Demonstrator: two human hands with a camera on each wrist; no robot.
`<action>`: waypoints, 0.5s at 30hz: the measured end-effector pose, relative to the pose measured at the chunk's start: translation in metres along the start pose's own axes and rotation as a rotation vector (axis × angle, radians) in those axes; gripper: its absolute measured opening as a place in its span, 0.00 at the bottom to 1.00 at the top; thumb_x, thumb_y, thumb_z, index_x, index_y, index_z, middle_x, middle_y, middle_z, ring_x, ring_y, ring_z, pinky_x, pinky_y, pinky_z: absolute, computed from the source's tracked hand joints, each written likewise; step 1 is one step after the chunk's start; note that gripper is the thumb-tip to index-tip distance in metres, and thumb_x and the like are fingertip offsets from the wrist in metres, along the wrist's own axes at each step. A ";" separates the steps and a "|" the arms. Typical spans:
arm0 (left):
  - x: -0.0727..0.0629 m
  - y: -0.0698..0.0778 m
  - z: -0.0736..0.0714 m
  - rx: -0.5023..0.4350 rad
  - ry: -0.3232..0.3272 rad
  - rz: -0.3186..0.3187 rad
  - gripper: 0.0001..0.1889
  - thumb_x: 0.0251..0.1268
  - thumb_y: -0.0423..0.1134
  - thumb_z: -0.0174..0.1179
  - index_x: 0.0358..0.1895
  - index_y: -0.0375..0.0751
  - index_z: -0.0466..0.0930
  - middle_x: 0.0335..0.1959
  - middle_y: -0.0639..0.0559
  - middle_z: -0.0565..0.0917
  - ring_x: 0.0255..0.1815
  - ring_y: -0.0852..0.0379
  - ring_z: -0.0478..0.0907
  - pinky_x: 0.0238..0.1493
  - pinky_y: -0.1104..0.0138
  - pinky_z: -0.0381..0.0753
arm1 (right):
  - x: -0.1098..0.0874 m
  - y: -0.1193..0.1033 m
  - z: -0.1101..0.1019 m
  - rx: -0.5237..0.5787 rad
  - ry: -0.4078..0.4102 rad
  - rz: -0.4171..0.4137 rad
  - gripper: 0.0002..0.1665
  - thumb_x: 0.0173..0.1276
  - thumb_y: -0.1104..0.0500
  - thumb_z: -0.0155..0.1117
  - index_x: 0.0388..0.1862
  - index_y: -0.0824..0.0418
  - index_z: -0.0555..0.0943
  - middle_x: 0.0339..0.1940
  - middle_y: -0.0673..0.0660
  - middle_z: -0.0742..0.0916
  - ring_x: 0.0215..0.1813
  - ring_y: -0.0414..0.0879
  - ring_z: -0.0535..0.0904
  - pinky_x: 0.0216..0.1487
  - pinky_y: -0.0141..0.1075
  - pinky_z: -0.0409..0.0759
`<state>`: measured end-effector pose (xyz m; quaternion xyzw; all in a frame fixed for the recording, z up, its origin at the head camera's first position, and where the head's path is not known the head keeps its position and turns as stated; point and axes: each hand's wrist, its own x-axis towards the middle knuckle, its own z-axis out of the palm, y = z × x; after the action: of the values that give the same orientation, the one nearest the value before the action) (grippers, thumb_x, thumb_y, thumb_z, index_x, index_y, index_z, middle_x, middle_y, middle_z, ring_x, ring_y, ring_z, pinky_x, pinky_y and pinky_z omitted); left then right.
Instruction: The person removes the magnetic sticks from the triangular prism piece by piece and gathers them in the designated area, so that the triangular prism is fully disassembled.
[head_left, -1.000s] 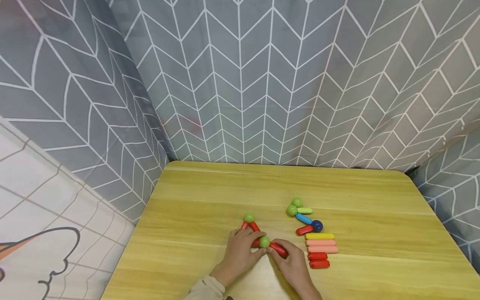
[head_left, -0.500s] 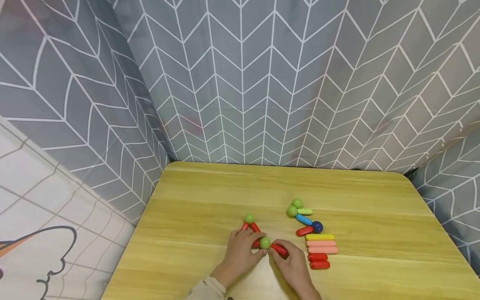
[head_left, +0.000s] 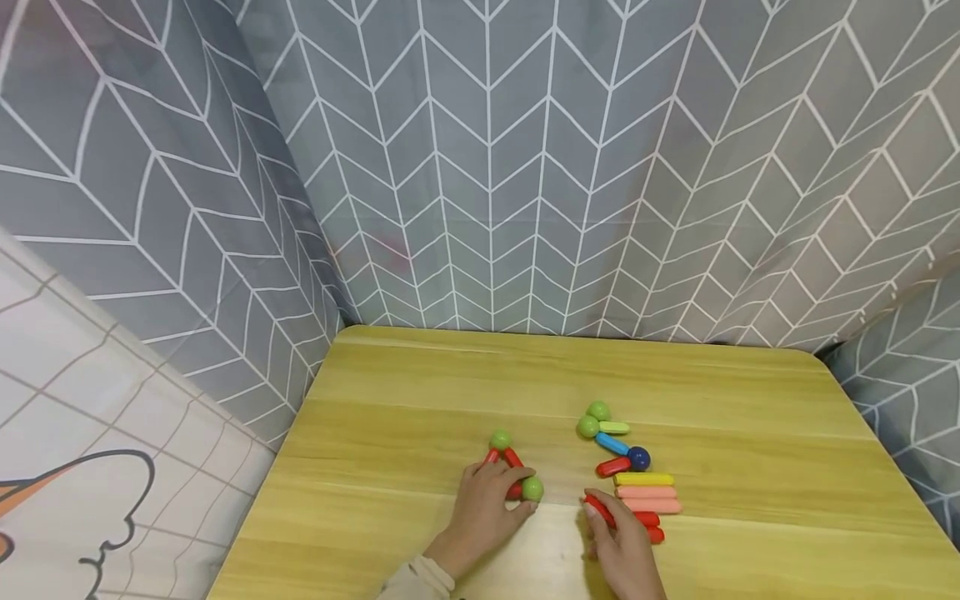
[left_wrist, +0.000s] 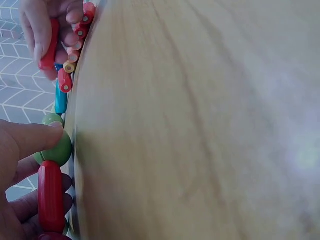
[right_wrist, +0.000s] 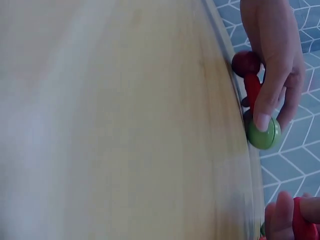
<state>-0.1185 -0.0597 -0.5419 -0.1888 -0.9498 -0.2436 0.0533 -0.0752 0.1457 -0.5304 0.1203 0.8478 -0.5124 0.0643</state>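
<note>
My left hand (head_left: pixel 483 504) pinches a green ball (head_left: pixel 532 488) between thumb and fingers, low over the table. Joined to that ball is a red rod (left_wrist: pixel 51 195), whose far end meets a dark red ball (right_wrist: pixel 246 63) in the right wrist view. Beyond the left fingers, two more red rods (head_left: pixel 513 457) slant up to another green ball (head_left: pixel 500 439), and the hand covers part of this shape. My right hand (head_left: pixel 626 537) grips a loose red rod (head_left: pixel 600 510), apart from the left hand's pieces and beside the row of rods.
To the right lie a yellow rod (head_left: pixel 645 479), pink rods (head_left: pixel 647 492) and two red rods (head_left: pixel 648 518), partly behind the right hand. Farther back are two green balls (head_left: pixel 588 427), a lime rod (head_left: pixel 614 427), a blue rod (head_left: pixel 612 443), a dark blue ball (head_left: pixel 639 457) and a red rod (head_left: pixel 613 467).
The right hand has drawn its red rod away from the green ball and moved right toward the row of rods. The left hand keeps its hold in nearly the same place.
</note>
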 end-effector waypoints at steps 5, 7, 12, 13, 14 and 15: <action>0.001 -0.001 -0.001 0.004 0.011 0.000 0.20 0.58 0.52 0.71 0.54 0.56 0.84 0.47 0.59 0.87 0.50 0.59 0.82 0.60 0.51 0.73 | -0.006 0.002 -0.010 0.036 0.028 0.046 0.25 0.76 0.62 0.57 0.70 0.62 0.71 0.44 0.65 0.86 0.29 0.42 0.82 0.29 0.32 0.83; 0.001 -0.001 0.000 0.002 0.008 -0.003 0.20 0.58 0.52 0.71 0.54 0.56 0.84 0.47 0.59 0.87 0.50 0.59 0.82 0.61 0.51 0.73 | -0.009 0.003 -0.014 0.061 0.064 0.063 0.25 0.74 0.64 0.60 0.68 0.63 0.71 0.49 0.69 0.87 0.30 0.40 0.83 0.29 0.32 0.84; 0.000 0.000 0.001 0.002 0.002 -0.010 0.20 0.58 0.53 0.70 0.55 0.56 0.84 0.49 0.58 0.87 0.52 0.58 0.82 0.61 0.50 0.73 | -0.018 0.011 -0.022 0.159 0.136 0.102 0.20 0.65 0.70 0.67 0.57 0.69 0.79 0.48 0.68 0.89 0.32 0.38 0.86 0.32 0.31 0.86; 0.000 0.000 0.001 0.003 0.002 -0.009 0.20 0.58 0.53 0.70 0.55 0.56 0.84 0.49 0.58 0.87 0.52 0.58 0.82 0.61 0.50 0.74 | -0.019 0.013 -0.024 0.171 0.142 0.109 0.20 0.64 0.70 0.68 0.56 0.69 0.80 0.47 0.68 0.89 0.32 0.37 0.86 0.33 0.31 0.86; 0.000 0.000 0.002 0.005 0.001 -0.010 0.20 0.58 0.53 0.70 0.55 0.56 0.84 0.49 0.59 0.87 0.52 0.58 0.82 0.61 0.50 0.74 | -0.020 0.015 -0.026 0.175 0.142 0.110 0.20 0.64 0.70 0.69 0.55 0.70 0.81 0.48 0.68 0.89 0.33 0.36 0.86 0.34 0.30 0.86; 0.000 0.000 0.002 0.008 0.004 -0.006 0.20 0.58 0.53 0.70 0.55 0.56 0.84 0.49 0.59 0.87 0.52 0.58 0.82 0.61 0.50 0.74 | -0.021 0.016 -0.028 0.175 0.142 0.112 0.19 0.65 0.70 0.68 0.56 0.70 0.82 0.49 0.69 0.88 0.35 0.35 0.87 0.36 0.30 0.87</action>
<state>-0.1187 -0.0588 -0.5433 -0.1851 -0.9512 -0.2404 0.0554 -0.0500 0.1742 -0.5262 0.2086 0.7942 -0.5704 0.0216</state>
